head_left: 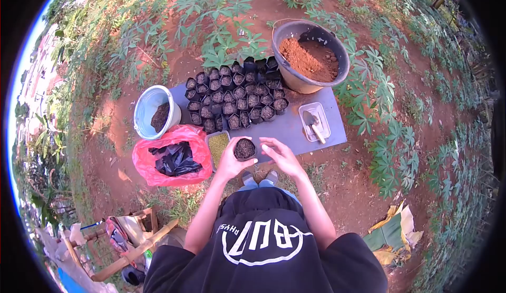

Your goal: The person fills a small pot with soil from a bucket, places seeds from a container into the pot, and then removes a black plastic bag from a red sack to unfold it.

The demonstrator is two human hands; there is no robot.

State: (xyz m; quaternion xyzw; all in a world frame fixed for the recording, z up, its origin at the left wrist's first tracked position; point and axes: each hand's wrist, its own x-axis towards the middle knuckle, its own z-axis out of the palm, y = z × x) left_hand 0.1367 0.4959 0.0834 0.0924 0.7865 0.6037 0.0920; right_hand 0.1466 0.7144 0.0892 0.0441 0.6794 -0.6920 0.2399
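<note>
My left hand [231,159] is wrapped round a small black seedling bag [244,148] filled with dark soil, held above the front edge of the grey table. Just to the right of the bag, my right hand [280,156] is apart from it, fingers spread and curved, with nothing in them. Behind both hands, several black seedling bags [240,93] filled with soil stand packed in rows. Close to my left hand lies a clear tray [217,144] of small greenish grains, partly hidden by that hand.
A large tub [300,85] of reddish soil stands at the back right. A plastic container [323,115] with a small trowel [317,132] sits on the table [334,116]. At left are a pale bucket [141,116] with dark soil and a red bag [142,161] of black plastic bags.
</note>
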